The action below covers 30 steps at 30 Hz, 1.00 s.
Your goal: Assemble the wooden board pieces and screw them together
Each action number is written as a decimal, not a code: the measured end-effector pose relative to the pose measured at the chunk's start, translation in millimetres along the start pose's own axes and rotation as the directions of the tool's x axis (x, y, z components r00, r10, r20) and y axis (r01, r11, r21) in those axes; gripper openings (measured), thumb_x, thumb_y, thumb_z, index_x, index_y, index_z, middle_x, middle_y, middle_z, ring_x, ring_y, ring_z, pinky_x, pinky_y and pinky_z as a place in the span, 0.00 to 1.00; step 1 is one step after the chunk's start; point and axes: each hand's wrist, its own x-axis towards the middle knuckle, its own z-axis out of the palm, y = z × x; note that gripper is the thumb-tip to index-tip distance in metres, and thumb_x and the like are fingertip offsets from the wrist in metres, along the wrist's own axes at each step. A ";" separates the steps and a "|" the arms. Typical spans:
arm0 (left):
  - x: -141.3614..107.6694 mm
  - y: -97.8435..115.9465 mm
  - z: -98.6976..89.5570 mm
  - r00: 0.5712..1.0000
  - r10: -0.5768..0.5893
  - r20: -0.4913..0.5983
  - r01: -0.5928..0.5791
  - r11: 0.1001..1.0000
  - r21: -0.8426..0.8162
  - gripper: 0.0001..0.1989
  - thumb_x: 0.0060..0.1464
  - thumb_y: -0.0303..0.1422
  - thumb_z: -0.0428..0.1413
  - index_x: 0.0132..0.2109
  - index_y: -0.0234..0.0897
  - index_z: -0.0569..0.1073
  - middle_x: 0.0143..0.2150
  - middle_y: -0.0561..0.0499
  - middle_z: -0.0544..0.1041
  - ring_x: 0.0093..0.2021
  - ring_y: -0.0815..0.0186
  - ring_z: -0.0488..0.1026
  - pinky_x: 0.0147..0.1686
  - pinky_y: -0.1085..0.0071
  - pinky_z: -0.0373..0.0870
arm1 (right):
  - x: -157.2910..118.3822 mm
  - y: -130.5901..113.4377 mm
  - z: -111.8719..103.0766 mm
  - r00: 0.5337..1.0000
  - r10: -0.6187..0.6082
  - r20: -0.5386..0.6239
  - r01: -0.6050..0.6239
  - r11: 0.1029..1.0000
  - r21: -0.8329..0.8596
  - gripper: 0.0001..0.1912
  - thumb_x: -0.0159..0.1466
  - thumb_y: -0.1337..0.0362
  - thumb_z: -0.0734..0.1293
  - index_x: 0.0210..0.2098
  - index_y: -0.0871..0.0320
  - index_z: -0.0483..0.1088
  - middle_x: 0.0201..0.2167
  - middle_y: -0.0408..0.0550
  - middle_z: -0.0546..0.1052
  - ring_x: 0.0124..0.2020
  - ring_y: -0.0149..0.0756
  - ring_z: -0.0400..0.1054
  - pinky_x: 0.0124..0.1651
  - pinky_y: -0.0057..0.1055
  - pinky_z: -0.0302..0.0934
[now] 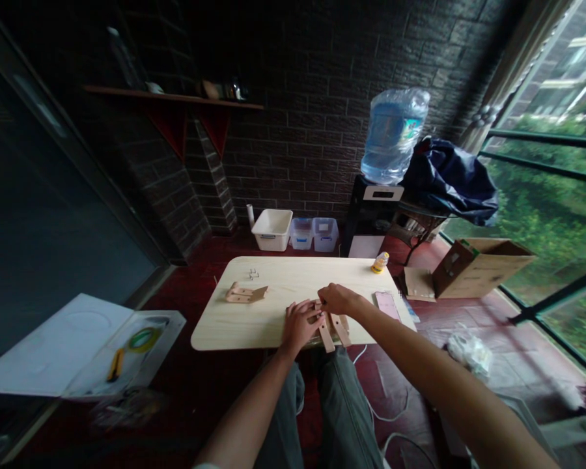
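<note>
Near the front edge of the pale wooden table [278, 279], my left hand [300, 324] rests its spread fingers on a wooden assembly [326, 333]. Its pieces have dark holes, and two slats point toward me. My right hand [336, 299] is closed at the back of this assembly; what its fingers hold is too small to make out. Another wooden piece [245, 296], with an upright part at each end, lies on the table's left side. Several small metal parts [254, 274] lie behind it.
A small yellow-capped bottle [379, 262] stands at the table's back right, with a phone [387, 305] nearer me. Storage bins [272, 234] sit behind the table. An open case [122, 352] with an orange-handled tool is at left, a cardboard box [478, 270] at right.
</note>
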 end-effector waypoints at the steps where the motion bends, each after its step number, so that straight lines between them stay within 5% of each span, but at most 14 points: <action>1: 0.3 -0.2 0.8 1.000 0.000 -0.003 0.000 1.000 0.000 0.07 0.61 0.41 0.60 0.44 0.53 0.82 0.56 0.52 0.80 0.62 0.57 0.71 0.67 0.49 0.56 | 0.3 1.0 1.1 1.000 -0.009 -0.003 0.009 1.000 0.003 0.16 0.68 0.63 0.66 0.51 0.64 0.77 0.46 0.61 0.82 0.48 0.46 0.78 0.47 0.33 0.70; 16: 2.7 6.6 6.2 0.998 0.023 0.058 -0.026 0.998 0.056 0.10 0.61 0.34 0.59 0.46 0.53 0.81 0.58 0.53 0.79 0.64 0.57 0.69 0.67 0.48 0.55 | -3.6 1.6 8.7 1.000 0.000 -0.031 0.001 0.999 0.039 0.19 0.67 0.61 0.67 0.52 0.67 0.74 0.46 0.66 0.81 0.47 0.51 0.79 0.45 0.38 0.73; 30: 5.2 2.5 3.4 0.999 0.007 0.036 -0.009 0.999 0.042 0.08 0.62 0.35 0.58 0.45 0.52 0.81 0.57 0.52 0.80 0.63 0.57 0.69 0.66 0.49 0.56 | 5.0 -5.2 7.8 0.996 -0.054 -0.075 0.050 0.997 -0.057 0.10 0.68 0.70 0.65 0.45 0.63 0.78 0.43 0.61 0.82 0.45 0.47 0.79 0.44 0.37 0.74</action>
